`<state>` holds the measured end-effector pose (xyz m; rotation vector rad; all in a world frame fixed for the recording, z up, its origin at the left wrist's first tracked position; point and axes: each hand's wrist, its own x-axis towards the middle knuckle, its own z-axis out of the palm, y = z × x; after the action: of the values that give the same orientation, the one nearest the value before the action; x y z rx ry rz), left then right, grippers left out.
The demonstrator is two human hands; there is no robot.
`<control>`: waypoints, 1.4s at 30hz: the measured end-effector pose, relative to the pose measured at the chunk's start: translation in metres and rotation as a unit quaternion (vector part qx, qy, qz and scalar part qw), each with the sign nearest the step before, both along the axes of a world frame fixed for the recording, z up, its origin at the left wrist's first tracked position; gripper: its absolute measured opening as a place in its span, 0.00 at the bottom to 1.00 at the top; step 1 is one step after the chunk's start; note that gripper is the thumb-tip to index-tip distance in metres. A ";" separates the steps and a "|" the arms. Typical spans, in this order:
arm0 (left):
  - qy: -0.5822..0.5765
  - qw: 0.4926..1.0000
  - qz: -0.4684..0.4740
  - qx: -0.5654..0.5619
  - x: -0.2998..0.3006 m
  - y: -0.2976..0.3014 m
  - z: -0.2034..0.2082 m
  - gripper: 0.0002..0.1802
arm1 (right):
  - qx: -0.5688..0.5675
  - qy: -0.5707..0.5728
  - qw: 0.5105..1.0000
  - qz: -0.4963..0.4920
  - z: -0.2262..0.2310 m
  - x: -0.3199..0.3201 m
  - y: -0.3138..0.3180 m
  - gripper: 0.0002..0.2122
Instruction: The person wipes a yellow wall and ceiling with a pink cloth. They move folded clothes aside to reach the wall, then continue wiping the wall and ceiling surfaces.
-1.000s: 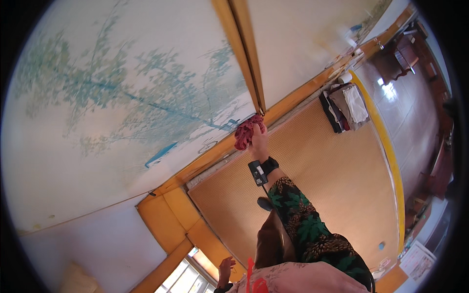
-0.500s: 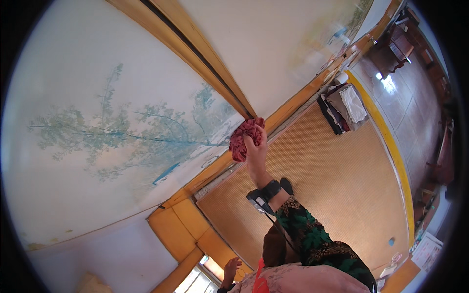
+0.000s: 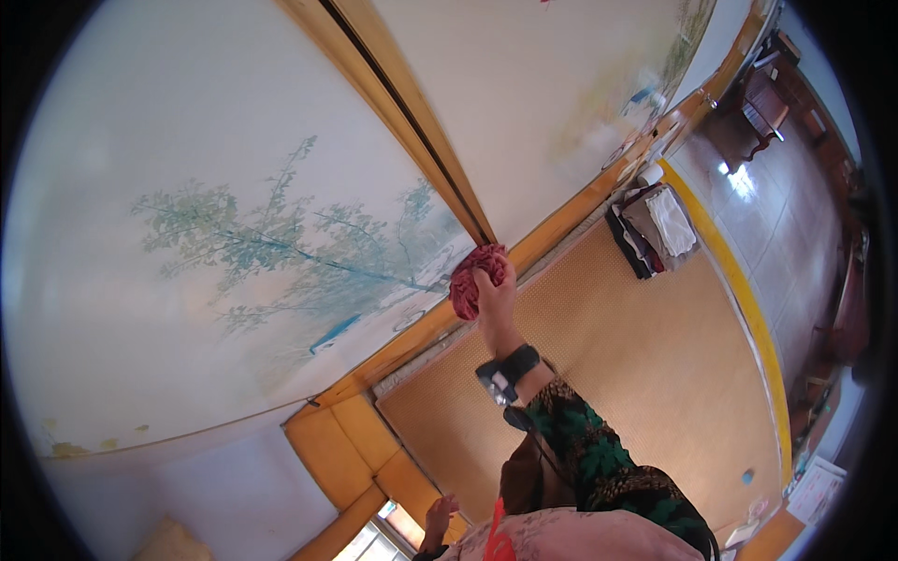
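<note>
My right hand (image 3: 498, 301) is shut on a crumpled red cloth (image 3: 466, 282) and presses it against the lower edge of a white sliding panel (image 3: 281, 234) painted with a green tree. The cloth sits just where the wooden centre stile (image 3: 412, 122) meets the wooden bottom rail (image 3: 412, 341). A black band (image 3: 507, 370) is on that wrist, above a green patterned sleeve (image 3: 599, 458). My left hand (image 3: 437, 517) shows small at the lower edge, fingers apart, beside a yellow wooden frame (image 3: 346, 449); it holds nothing that I can see.
A tan woven mat (image 3: 655, 374) covers the floor below the panels. A stack of folded cloths (image 3: 655, 229) lies on it near the rail. A yellow strip (image 3: 748, 309) borders the mat, with shiny floor and dark wooden furniture (image 3: 762, 107) beyond.
The view has swung, so the painted tree and the stile now sit further left. My right hand stays with the red cloth at the foot of the stile.
</note>
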<state>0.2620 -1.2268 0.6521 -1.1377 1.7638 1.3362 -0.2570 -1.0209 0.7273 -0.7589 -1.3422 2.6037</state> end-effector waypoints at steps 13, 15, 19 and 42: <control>-0.016 1.000 0.011 0.002 0.015 0.003 0.012 0.25 | 0.320 0.180 0.929 -0.047 0.075 0.008 -0.011 0.21; -0.018 1.000 0.013 0.004 0.018 -0.001 0.010 0.25 | 0.333 0.226 0.915 -0.037 0.089 0.009 -0.011 0.21; -0.012 1.000 0.013 0.013 0.025 -0.011 -0.004 0.27 | 0.234 0.069 0.969 -0.034 0.114 0.008 -0.008 0.21; 0.089 0.934 -0.319 -0.134 0.019 -0.064 -0.046 0.19 | 0.412 0.314 0.854 -0.056 0.266 -0.003 0.007 0.25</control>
<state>0.2813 -1.2907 0.6066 -0.4898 2.2391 0.8342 -0.2598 -1.0136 0.9934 0.1427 -1.8216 1.6316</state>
